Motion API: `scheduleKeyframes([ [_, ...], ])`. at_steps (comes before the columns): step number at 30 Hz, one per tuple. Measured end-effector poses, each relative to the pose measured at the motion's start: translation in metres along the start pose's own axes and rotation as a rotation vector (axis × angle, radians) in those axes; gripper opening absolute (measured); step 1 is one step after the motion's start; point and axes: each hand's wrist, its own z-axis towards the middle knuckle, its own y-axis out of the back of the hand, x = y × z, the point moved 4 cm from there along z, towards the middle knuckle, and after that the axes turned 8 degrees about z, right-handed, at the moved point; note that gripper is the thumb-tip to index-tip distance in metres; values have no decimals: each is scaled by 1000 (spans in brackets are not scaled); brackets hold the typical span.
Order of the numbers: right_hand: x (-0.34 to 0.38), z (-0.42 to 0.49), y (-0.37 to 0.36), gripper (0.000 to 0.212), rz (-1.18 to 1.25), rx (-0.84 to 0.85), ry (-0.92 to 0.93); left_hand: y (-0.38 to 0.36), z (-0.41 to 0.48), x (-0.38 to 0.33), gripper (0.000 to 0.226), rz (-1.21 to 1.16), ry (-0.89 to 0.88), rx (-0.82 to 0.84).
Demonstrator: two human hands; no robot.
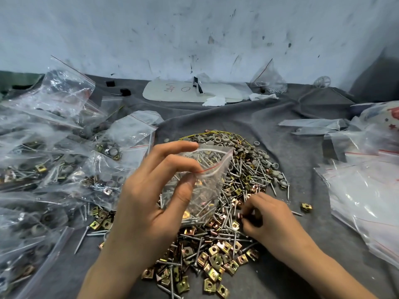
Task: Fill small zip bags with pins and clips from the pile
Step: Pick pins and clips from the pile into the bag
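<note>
Pile of loose metal pins and clips (228,190): it covers the middle of your grey cloth (291,160), with round grey caps (218,139) toward 12 o'clock, long silver screw-pins (237,182) in the centre and square brass and copper clips (213,257) toward 6 o'clock. Filled clear bags (54,165) are heaped at 9 o'clock, and flat empty bags (364,190) lie at 3 o'clock.

Your small clear plastic zip bag with a red line under its seal (207,186) hangs over the pile's 9 o'clock side. It is partly loaded, with pins and a yellow clip in its bottom. Your left hand (151,190) pinches its near lip between thumb and fingers, so the mouth gapes toward 2 o'clock.

The film is probably thin, limp and slick, and the pin points could pierce it. I would keep the hold at the stiffer zip strip, not the wall. The load should feel light but will sag.

Your right hand (265,214) is curled into the pile at 4 o'clock. It is blurred, so I cannot tell whether it holds a piece. The pieces are small, hard and sharp, and best taken a few at a time.
</note>
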Motion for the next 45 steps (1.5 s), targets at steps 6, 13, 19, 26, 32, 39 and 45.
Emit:
scheduleKeyframes([
  [6, 36, -10, 39, 17, 439, -237, 168, -8, 0, -6, 39, 44, -60, 121],
  [13, 83, -18, 56, 27, 685, -219, 396, -12, 1, -12, 26, 80, -28, 191],
  [19, 86, -18, 58, 24, 626, -219, 389, -11, 1, -12, 21, 9, -25, 170],
  [26, 91, -16, 55, 24, 710, -176, 315, -14, -3, -5, 12, -201, 123, 150],
  [32, 92, -15, 52, 27, 839, -139, 259, -15, -3, -5, 13, -346, 261, 130],
  [39, 95, -16, 50, 25, 897, -84, 244, -22, -5, -7, 14, -552, 305, 105],
  [45, 100, -13, 47, 21, 1013, -21, 264, -28, -6, -7, 7, -787, 411, 95],
])
